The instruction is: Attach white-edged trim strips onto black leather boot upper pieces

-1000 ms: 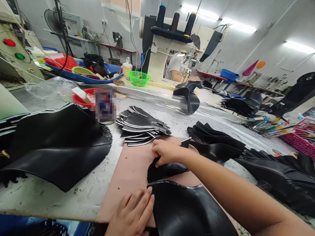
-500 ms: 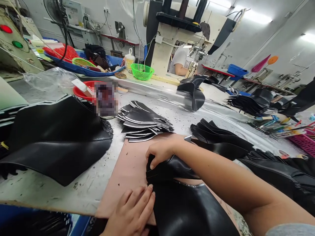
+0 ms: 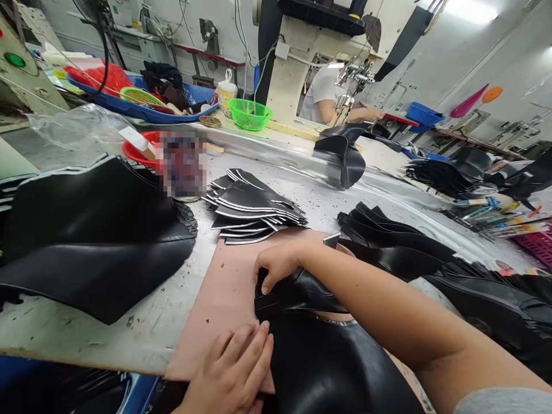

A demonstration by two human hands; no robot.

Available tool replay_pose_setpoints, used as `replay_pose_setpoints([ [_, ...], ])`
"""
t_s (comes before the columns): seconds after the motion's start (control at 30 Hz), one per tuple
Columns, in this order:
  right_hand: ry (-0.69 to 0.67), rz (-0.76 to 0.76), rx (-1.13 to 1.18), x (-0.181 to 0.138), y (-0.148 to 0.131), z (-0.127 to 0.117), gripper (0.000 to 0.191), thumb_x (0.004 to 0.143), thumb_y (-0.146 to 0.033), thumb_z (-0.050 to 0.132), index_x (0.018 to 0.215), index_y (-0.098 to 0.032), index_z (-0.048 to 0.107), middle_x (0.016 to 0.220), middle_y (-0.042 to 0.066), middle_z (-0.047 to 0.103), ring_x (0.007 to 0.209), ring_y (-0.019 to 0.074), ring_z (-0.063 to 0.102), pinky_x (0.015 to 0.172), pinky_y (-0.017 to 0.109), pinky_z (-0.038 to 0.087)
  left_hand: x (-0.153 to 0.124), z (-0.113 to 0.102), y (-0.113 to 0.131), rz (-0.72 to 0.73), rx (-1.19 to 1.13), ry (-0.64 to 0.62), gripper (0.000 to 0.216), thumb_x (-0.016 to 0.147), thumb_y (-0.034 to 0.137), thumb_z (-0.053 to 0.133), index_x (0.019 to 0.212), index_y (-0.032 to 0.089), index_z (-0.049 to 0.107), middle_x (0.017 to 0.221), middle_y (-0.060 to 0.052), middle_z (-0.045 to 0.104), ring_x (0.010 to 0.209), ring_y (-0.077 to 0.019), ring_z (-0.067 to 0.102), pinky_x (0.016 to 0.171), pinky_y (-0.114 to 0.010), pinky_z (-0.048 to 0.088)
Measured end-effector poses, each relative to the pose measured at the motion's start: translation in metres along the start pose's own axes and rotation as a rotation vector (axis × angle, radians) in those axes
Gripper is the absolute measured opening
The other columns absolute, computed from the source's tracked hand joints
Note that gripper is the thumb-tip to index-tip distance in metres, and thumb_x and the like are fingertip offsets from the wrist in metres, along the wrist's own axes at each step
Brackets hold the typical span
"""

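My right hand (image 3: 278, 265) reaches across from the right, and its fingers pinch the left end of a folded black leather piece (image 3: 302, 290). A larger black leather panel (image 3: 332, 368) lies below it on the brown work mat (image 3: 224, 299). My left hand (image 3: 235, 374) rests with fingers together and flat on that panel's left edge, at the mat's near side.
A stack of black cut pieces with white edges (image 3: 254, 213) lies beyond the mat. Big black leather sheets (image 3: 95, 241) fill the left, more black pieces (image 3: 388, 241) the right. A sewing machine (image 3: 310, 52) and another person stand at the back. A green bowl (image 3: 249, 114) sits behind.
My right hand drew the small black piece down and left toward the big panel, then held there. The view dropped slightly. My left hand stayed put.
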State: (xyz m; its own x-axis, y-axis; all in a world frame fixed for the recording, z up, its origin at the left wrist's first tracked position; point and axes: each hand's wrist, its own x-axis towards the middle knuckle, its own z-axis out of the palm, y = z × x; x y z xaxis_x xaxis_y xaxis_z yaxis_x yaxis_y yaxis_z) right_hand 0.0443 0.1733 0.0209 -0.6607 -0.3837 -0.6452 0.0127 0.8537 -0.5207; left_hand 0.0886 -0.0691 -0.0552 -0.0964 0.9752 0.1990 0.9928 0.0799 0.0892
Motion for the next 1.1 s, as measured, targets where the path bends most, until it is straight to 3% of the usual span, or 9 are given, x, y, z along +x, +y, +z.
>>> replay_pose_setpoints([
  [0.23, -0.017, -0.039, 0.031, -0.002, 0.008, -0.002, 0.033, 0.074, -0.029, 0.069, 0.105, -0.018, 0.069, 0.096, 0.000, 0.071, 0.083, 0.0155, 0.061, 0.069, 0.020, 0.041, 0.002, 0.000, 0.003, -0.064, -0.031, 0.028, 0.060, 0.075, 0.056, 0.057, 0.126, 0.027, 0.049, 0.133, 0.002, 0.053, 0.117, -0.0204, 0.043, 0.098, -0.033, 0.023],
  [0.73, 0.007, 0.020, -0.039, -0.003, 0.001, 0.002, 0.031, 0.073, -0.028, 0.067, 0.102, -0.019, 0.070, 0.091, 0.001, 0.071, 0.079, 0.0166, 0.062, 0.062, 0.022, 0.041, 0.001, -0.001, -0.001, 0.018, 0.006, 0.054, 0.056, 0.082, 0.055, 0.048, 0.128, 0.023, 0.047, 0.135, -0.001, 0.051, 0.116, -0.0198, 0.045, 0.098, -0.032, 0.022],
  [1.0, -0.008, 0.034, -0.063, 0.000, 0.002, 0.002, 0.033, 0.072, -0.032, 0.067, 0.103, -0.018, 0.069, 0.089, 0.001, 0.071, 0.076, 0.0172, 0.062, 0.060, 0.023, 0.041, 0.011, -0.008, -0.001, 0.120, 0.122, 0.046, 0.054, 0.082, 0.053, 0.045, 0.121, 0.016, 0.052, 0.129, -0.008, 0.055, 0.128, -0.0241, 0.033, 0.103, -0.034, 0.018],
  [1.1, 0.119, 0.106, -0.143, -0.009, -0.003, 0.003, 0.039, 0.070, -0.038, 0.070, 0.102, -0.017, 0.067, 0.088, 0.004, 0.069, 0.077, 0.0206, 0.062, 0.059, 0.025, 0.040, 0.015, -0.010, 0.004, 0.131, 0.172, 0.072, 0.049, 0.082, 0.048, 0.045, 0.116, 0.015, 0.055, 0.124, -0.010, 0.059, 0.122, -0.0258, 0.041, 0.098, -0.035, 0.022],
])
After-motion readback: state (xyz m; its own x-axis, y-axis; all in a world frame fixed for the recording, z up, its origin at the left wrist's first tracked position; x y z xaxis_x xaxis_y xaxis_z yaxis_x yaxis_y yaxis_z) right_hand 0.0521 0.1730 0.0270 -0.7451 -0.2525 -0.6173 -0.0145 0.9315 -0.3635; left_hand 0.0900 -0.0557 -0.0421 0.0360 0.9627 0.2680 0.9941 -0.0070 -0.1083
